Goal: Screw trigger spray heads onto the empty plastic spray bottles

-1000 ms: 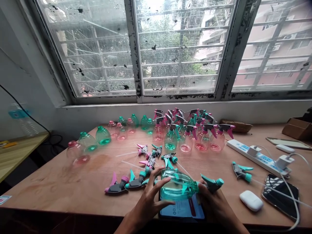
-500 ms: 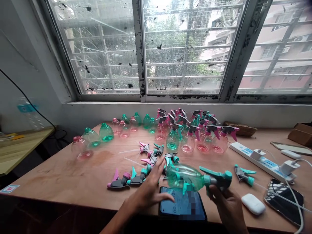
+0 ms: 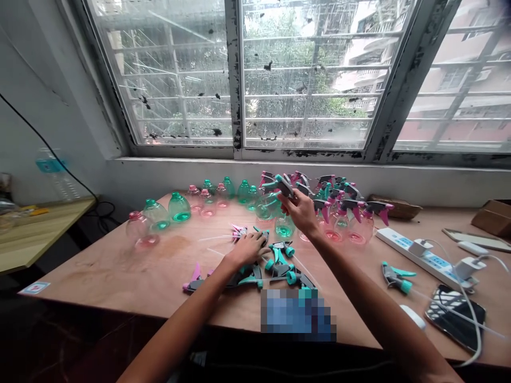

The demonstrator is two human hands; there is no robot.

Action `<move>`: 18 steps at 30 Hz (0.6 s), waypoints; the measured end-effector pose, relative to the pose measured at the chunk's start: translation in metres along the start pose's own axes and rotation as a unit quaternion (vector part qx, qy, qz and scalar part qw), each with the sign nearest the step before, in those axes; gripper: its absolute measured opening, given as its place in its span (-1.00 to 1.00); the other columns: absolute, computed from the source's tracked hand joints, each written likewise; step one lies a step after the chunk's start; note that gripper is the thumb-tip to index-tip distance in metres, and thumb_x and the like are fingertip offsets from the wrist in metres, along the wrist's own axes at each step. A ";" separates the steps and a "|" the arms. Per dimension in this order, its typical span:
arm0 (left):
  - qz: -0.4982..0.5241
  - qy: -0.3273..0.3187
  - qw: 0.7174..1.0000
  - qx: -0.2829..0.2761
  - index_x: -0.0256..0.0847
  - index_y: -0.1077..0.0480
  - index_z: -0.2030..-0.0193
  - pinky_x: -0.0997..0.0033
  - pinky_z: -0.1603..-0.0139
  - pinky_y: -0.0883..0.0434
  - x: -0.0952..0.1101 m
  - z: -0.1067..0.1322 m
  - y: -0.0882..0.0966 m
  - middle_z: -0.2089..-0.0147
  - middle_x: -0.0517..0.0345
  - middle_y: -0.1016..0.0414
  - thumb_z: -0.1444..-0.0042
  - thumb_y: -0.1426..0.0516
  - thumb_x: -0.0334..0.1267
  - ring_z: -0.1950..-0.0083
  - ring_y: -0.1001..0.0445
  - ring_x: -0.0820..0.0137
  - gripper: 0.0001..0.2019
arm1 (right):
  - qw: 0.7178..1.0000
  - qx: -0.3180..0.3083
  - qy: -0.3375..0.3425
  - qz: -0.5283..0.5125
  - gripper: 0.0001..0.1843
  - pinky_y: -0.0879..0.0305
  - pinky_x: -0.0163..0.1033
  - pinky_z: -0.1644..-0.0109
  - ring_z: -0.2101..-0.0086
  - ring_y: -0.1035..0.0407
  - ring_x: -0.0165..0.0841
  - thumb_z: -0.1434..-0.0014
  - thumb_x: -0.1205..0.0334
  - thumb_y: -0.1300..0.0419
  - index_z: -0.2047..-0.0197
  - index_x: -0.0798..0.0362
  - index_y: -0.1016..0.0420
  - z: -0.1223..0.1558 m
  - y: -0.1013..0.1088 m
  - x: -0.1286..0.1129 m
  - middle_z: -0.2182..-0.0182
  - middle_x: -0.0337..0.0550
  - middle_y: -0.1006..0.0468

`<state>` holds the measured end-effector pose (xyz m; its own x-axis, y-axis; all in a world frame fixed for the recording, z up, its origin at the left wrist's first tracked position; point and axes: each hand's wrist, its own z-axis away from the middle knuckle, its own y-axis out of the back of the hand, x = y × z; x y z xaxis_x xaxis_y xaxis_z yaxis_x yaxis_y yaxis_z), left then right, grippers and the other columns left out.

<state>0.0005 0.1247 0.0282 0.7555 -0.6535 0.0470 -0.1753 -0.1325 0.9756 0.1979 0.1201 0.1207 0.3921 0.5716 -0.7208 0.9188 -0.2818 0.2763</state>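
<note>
My right hand [image 3: 300, 211] grips the dark grey and teal trigger head of a green spray bottle [image 3: 266, 206], held at the front left of the fitted spray bottles. Several of those, such as a pink spray bottle [image 3: 359, 230], stand in a cluster with trigger heads on. Fingers apart, my left hand [image 3: 249, 248] rests over the loose trigger sprayers in the middle of the table. Its fingertips touch a teal and grey trigger sprayer [image 3: 265, 234]; the hand partly hides the pile. Nearer me lie more sprayers, including a teal-collared trigger sprayer [image 3: 293, 276].
Capless bottles, such as a green bottle [image 3: 179, 207] and a pink bottle [image 3: 139, 230], stand left and back. On the right are a power strip [image 3: 435, 260], a phone [image 3: 455, 319], cables, a white case [image 3: 413, 317] and a lone trigger sprayer [image 3: 397, 279]. A blurred-out device [image 3: 295, 314] lies at the front edge.
My right hand has carried the green spray bottle from the front edge back to the fitted bottles. My left hand has moved away from beside that bottle onto the loose sprayers.
</note>
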 end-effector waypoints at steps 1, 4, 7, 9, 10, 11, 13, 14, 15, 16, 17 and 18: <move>-0.005 0.003 1.000 -0.002 -0.22 -0.36 -0.17 -0.01 -0.10 -0.46 -0.001 0.004 0.000 -0.21 -0.04 -0.41 -0.32 -0.17 -0.19 -0.12 -0.48 0.16 -0.67 | 1.000 -0.006 -0.004 0.006 -0.57 -0.39 -0.27 0.47 0.53 -0.51 -0.26 -0.29 -0.16 -0.12 0.21 0.08 -0.49 -0.006 -0.008 0.005 0.53 -0.16 -0.59; -0.013 0.011 1.000 -0.013 -0.22 -0.36 -0.17 -0.02 -0.11 -0.45 -0.007 0.017 0.006 -0.21 -0.05 -0.40 -0.32 -0.17 -0.18 -0.13 -0.48 0.15 -0.66 | 0.999 -0.035 -0.019 0.029 -0.63 -0.38 -0.31 0.49 0.56 -0.50 -0.30 -0.30 -0.08 -0.15 0.26 0.09 -0.49 -0.016 -0.028 0.019 0.55 -0.19 -0.58; -0.011 0.016 1.000 -0.018 -0.22 -0.36 -0.18 -0.04 -0.13 -0.44 -0.013 0.027 0.012 -0.23 -0.05 -0.39 -0.32 -0.17 -0.18 -0.15 -0.47 0.14 -0.66 | 0.995 -0.068 -0.038 0.056 -0.71 -0.41 -0.31 0.47 0.56 -0.49 -0.36 -0.34 0.03 -0.18 0.21 0.11 -0.50 -0.023 -0.042 0.032 0.54 -0.26 -0.57; -0.005 0.015 1.000 -0.018 -0.21 -0.36 -0.18 -0.05 -0.14 -0.43 -0.015 0.030 0.015 -0.24 -0.05 -0.39 -0.32 -0.16 -0.17 -0.16 -0.46 0.14 -0.66 | 0.992 -0.090 -0.055 0.075 -0.75 -0.45 -0.28 0.42 0.52 -0.49 -0.40 -0.37 0.09 -0.18 0.15 0.13 -0.50 -0.028 -0.050 0.039 0.44 -0.26 -0.58; -0.001 0.015 1.000 -0.016 -0.21 -0.36 -0.19 -0.05 -0.15 -0.42 -0.016 0.031 0.017 -0.24 -0.05 -0.38 -0.33 -0.16 -0.17 -0.17 -0.45 0.13 -0.66 | 0.989 -0.101 -0.064 0.086 -0.76 -0.48 -0.26 0.39 0.49 -0.49 -0.41 -0.37 0.11 -0.18 0.12 0.14 -0.50 -0.031 -0.054 0.042 0.37 -0.24 -0.59; 0.003 0.014 1.000 -0.015 -0.21 -0.36 -0.19 -0.06 -0.16 -0.42 -0.017 0.031 0.018 -0.24 -0.05 -0.38 -0.33 -0.16 -0.17 -0.17 -0.45 0.13 -0.66 | 0.986 -0.112 -0.072 0.096 -0.77 -0.50 -0.23 0.36 0.44 -0.51 -0.40 -0.37 0.12 -0.18 0.09 0.14 -0.50 -0.034 -0.057 0.045 0.31 -0.21 -0.60; 0.013 0.012 1.000 -0.011 -0.21 -0.36 -0.18 -0.04 -0.15 -0.42 -0.021 0.031 0.023 -0.23 -0.05 -0.40 -0.33 -0.16 -0.16 -0.16 -0.46 0.14 -0.66 | 0.981 -0.131 -0.088 0.115 -0.77 -0.53 -0.19 0.29 0.35 -0.53 -0.35 -0.37 0.14 -0.20 0.04 0.13 -0.49 -0.039 -0.064 0.049 0.21 -0.15 -0.60; 0.017 0.012 1.000 -0.009 -0.20 -0.37 -0.17 -0.03 -0.15 -0.43 -0.025 0.031 0.027 -0.21 -0.05 -0.41 -0.33 -0.15 -0.16 -0.15 -0.47 0.15 -0.67 | 0.978 -0.138 -0.093 0.125 -0.77 -0.53 -0.16 0.26 0.32 -0.54 -0.33 -0.36 0.15 -0.20 0.01 0.12 -0.49 -0.041 -0.066 0.051 0.17 -0.13 -0.60; 0.021 0.014 1.000 -0.006 -0.20 -0.37 -0.17 -0.02 -0.14 -0.44 -0.030 0.032 0.032 -0.20 -0.04 -0.43 -0.33 -0.15 -0.16 -0.14 -0.48 0.16 -0.67 | 0.976 -0.144 -0.098 0.134 -0.76 -0.54 -0.15 0.24 0.29 -0.54 -0.31 -0.36 0.16 -0.20 -0.01 0.12 -0.48 -0.043 -0.068 0.051 0.14 -0.12 -0.59; 0.024 0.019 1.000 -0.001 -0.20 -0.38 -0.16 -0.01 -0.13 -0.44 -0.037 0.032 0.037 -0.19 -0.04 -0.43 -0.33 -0.15 -0.15 -0.13 -0.48 0.17 -0.67 | 0.973 -0.148 -0.101 0.144 -0.76 -0.54 -0.13 0.22 0.27 -0.54 -0.30 -0.36 0.16 -0.21 -0.02 0.11 -0.48 -0.044 -0.070 0.052 0.12 -0.11 -0.59; 0.025 0.030 0.999 0.008 -0.20 -0.38 -0.16 -0.01 -0.14 -0.44 -0.045 0.032 0.043 -0.19 -0.04 -0.43 -0.33 -0.15 -0.14 -0.13 -0.48 0.17 -0.68 | 0.971 -0.149 -0.103 0.155 -0.75 -0.54 -0.12 0.20 0.25 -0.54 -0.29 -0.36 0.17 -0.21 -0.03 0.11 -0.47 -0.045 -0.071 0.052 0.10 -0.10 -0.58; 0.024 0.047 0.998 0.020 -0.21 -0.38 -0.16 -0.02 -0.14 -0.44 -0.056 0.033 0.050 -0.20 -0.04 -0.43 -0.33 -0.15 -0.14 -0.14 -0.48 0.16 -0.67 | 0.969 -0.149 -0.104 0.165 -0.75 -0.54 -0.10 0.19 0.23 -0.54 -0.28 -0.36 0.16 -0.21 -0.04 0.11 -0.47 -0.046 -0.071 0.051 0.09 -0.09 -0.58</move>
<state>-0.0713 0.1304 0.0677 0.8011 -0.5872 0.1155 -0.2363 -0.1331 0.9625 0.1548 0.2048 0.0936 0.6783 0.3119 -0.6653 0.7288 -0.1710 0.6630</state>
